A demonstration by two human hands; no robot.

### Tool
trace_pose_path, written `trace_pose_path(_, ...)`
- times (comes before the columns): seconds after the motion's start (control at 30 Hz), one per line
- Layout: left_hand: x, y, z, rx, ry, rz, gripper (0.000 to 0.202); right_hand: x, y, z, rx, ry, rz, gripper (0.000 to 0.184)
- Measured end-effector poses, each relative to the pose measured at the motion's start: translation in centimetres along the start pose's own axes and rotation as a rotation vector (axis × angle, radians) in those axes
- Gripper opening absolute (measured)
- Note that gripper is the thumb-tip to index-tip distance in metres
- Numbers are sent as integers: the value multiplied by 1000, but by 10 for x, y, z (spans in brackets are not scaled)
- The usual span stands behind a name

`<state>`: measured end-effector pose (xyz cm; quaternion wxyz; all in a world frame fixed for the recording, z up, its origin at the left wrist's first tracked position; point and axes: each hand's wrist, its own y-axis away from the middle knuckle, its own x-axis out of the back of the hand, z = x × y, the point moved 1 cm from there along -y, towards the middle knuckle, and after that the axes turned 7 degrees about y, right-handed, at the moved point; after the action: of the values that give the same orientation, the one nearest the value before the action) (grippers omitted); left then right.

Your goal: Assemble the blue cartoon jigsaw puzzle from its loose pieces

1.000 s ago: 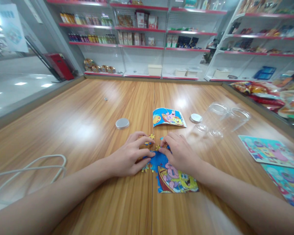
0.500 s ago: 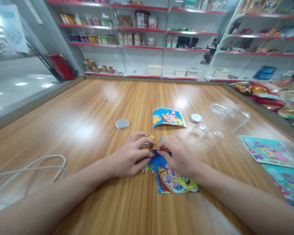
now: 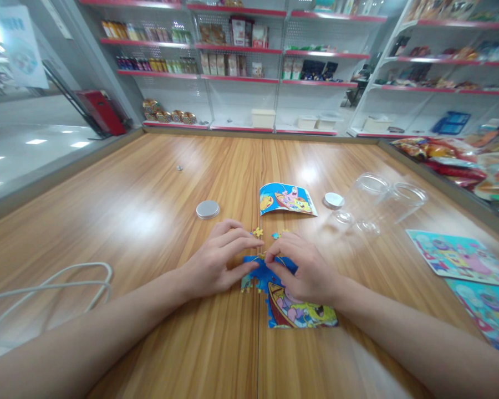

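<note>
A partly assembled jigsaw puzzle, with a cartoon picture of a boat on blue, lies on the table in front of me. My left hand is at its upper left, fingers spread, the thumb tip on or just above the blue part. At the puzzle's top edge my right hand pinches thumb and index finger together at a small puzzle piece, mostly hidden by the fingertips. Just beyond the hands are a loose yellow piece and a light-blue piece.
A curved picture card lies beyond the puzzle. Around it are a silver lid, a white lid and two clear jars. More picture sheets lie at right, a white cable at left. Stocked shelves stand behind.
My left hand has drawn slightly back and its fingers have opened, uncovering more of the puzzle's blue part. The right hand stays at the top edge, shifted slightly.
</note>
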<state>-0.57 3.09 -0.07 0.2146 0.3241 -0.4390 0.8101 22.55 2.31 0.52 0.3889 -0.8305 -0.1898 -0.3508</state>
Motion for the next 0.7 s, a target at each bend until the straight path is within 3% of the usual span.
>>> trace_pose_path(0.27,-2,1,0,-101,19,-15,16,-1,1,-2,-15,6,11,8)
trace_pose_path(0.53,0,-1,2,-76,39,-9,17,-1,0,-2,-12,-24,27,7)
trace_pose_path(0.7,0,0,0,-34,49,20,30,-1,0,-1,-18,-45,49,12)
